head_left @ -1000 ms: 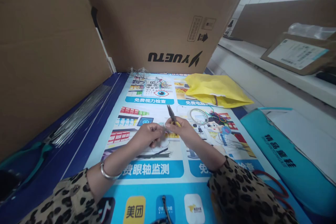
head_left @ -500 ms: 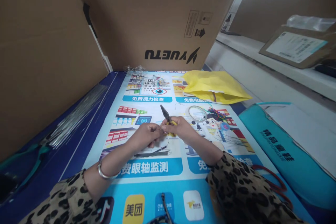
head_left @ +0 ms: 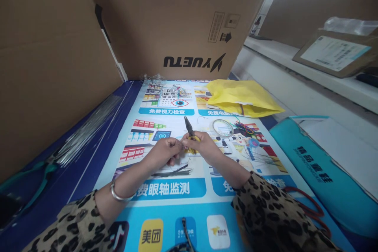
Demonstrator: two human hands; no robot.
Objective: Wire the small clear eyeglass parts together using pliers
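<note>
My right hand is closed round a pair of needle-nose pliers with yellow handles; their dark jaws point up and away from me. Close beside it, my left hand is pinched, its fingertips almost meeting those of the right. A thin wire curves down below the fingertips, and a small piece between the hands is too tiny to name. Under the hands, dark thin strips lie on the printed sheet.
A roll of clear tape, coloured cords and a yellow bag lie beyond my right hand. At left are a bundle of straight wires and green-handled pliers. A teal box stands right; cardboard walls the back.
The pliers' jaws have swung slightly to the right and up in my right hand. My left hand has barely moved, still pinched in the same place.
</note>
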